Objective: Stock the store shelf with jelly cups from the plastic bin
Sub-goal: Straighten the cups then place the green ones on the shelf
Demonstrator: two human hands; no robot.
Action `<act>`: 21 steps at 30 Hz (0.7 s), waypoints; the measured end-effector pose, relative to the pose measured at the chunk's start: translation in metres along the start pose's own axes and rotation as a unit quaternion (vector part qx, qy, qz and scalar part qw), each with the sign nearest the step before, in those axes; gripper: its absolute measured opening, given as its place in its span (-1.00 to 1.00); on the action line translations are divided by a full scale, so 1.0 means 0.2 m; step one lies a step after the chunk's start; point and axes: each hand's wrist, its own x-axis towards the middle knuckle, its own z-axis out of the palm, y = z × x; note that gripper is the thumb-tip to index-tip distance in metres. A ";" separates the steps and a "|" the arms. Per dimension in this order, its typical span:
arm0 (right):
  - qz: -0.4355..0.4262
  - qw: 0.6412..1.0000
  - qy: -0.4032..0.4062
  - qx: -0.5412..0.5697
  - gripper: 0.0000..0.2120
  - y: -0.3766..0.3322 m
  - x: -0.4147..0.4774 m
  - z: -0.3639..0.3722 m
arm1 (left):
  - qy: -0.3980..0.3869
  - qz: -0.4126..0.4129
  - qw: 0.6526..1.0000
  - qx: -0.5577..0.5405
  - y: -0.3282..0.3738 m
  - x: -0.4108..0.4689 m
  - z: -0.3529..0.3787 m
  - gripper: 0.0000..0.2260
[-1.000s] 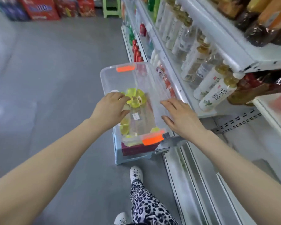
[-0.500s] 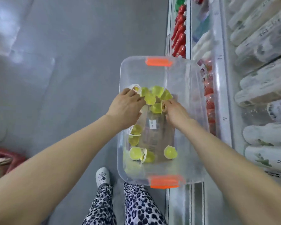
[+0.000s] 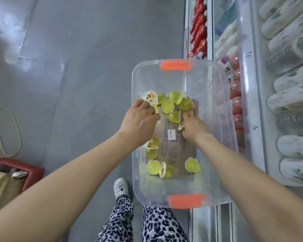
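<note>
A clear plastic bin with orange handles stands below me beside the shelf. Several yellow-green jelly cups lie in it, most bunched at the far end and a few at the near end. My left hand is inside at the far left, its fingers curled over a cup next to one that lies lid-up. Beside the bunch, my right hand pinches a jelly cup whose lid edge shows under the palm.
The store shelf runs along the right, packed with pale bottles and red packets. Grey floor lies to the left, with a green loop and a red crate. My shoe stands beside the bin.
My view has tipped down from the shelf onto the bin. Both hands went from the bin's rim down inside to the far bunch of cups and closed on cups.
</note>
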 end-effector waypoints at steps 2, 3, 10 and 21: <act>-0.011 0.999 0.026 0.019 -0.46 -0.02 -0.06 -0.05 | -0.026 0.000 0.999 0.021 0.00 0.00 -0.02 -0.76; -0.026 0.998 0.059 0.023 -0.44 -0.02 -0.10 -0.08 | -0.041 0.000 0.998 0.037 0.01 0.00 -0.03 -0.76; -0.118 0.938 0.319 0.063 -0.51 0.15 -0.38 -0.31 | -0.153 -0.020 0.988 0.015 0.16 0.19 0.00 -0.64; -0.115 0.906 0.396 0.102 -0.53 0.24 -0.37 -0.23 | -0.130 -0.044 0.988 -0.076 0.33 0.57 0.42 -0.51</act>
